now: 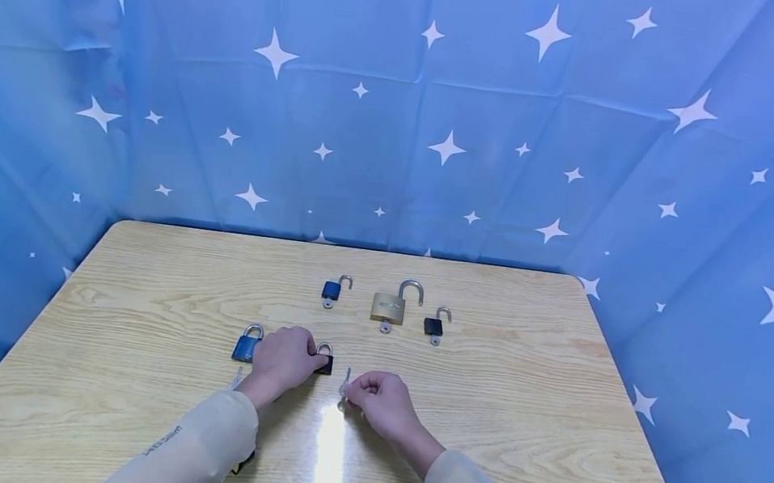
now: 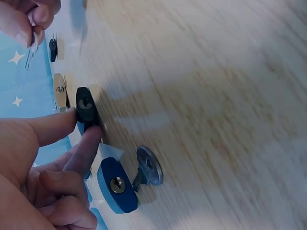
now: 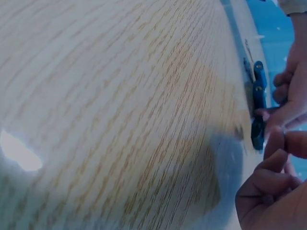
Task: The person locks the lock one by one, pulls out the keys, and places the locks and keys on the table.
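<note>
My left hand point(image 1: 283, 360) pinches a small black padlock point(image 2: 85, 103) between thumb and finger. The padlock's keyhole faces the left wrist camera, and in the head view its shackle is down in the body. To the right, my right hand point(image 1: 383, 404) holds a small silver key point(image 1: 345, 387) by the fingertips, a little apart from the padlock. Just left of my left hand stands a blue padlock point(image 1: 246, 347), its shackle also down. A silver key point(image 2: 149, 165) lies beside that blue padlock, partly hidden by my left wrist in the head view.
Farther back on the wooden table point(image 1: 522, 390) lie a small blue padlock point(image 1: 331, 290), a large brass padlock point(image 1: 388, 308) and a small black padlock point(image 1: 433, 327), each with its shackle raised and a key in it. A starry blue curtain point(image 1: 375, 109) hangs behind.
</note>
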Demonstrator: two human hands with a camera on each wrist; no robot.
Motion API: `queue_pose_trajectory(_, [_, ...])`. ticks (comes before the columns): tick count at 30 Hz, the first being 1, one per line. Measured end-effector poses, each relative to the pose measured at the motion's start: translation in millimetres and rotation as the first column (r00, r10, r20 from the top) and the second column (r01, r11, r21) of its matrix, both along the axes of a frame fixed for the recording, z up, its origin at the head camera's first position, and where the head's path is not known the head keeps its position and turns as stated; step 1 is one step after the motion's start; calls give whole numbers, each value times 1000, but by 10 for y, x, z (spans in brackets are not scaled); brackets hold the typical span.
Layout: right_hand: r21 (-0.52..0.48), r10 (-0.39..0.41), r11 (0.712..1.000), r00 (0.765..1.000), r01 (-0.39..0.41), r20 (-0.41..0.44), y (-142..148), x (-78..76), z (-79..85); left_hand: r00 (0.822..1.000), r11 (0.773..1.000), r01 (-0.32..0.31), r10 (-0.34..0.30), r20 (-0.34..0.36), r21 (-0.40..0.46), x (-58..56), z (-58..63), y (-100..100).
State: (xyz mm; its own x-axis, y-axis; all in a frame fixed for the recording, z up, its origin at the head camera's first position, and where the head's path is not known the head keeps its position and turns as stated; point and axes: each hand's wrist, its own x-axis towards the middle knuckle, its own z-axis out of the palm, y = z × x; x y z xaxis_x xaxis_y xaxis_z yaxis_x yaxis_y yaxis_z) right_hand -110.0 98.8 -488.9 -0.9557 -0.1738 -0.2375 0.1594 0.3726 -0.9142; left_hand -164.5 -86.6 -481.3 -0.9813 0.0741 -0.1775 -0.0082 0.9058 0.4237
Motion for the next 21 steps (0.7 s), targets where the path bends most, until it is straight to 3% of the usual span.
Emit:
queue_pose_trajectory(9, [24,19,1000,1000,-19,2,4,-5,-3,1000,1000,1,-1,-20,9,2,24,-4])
queue_pose_trajectory(21, [78,99,992,995,-99,6,-145,-25,47,992,989,-62,77,-105,134,20,251,-299])
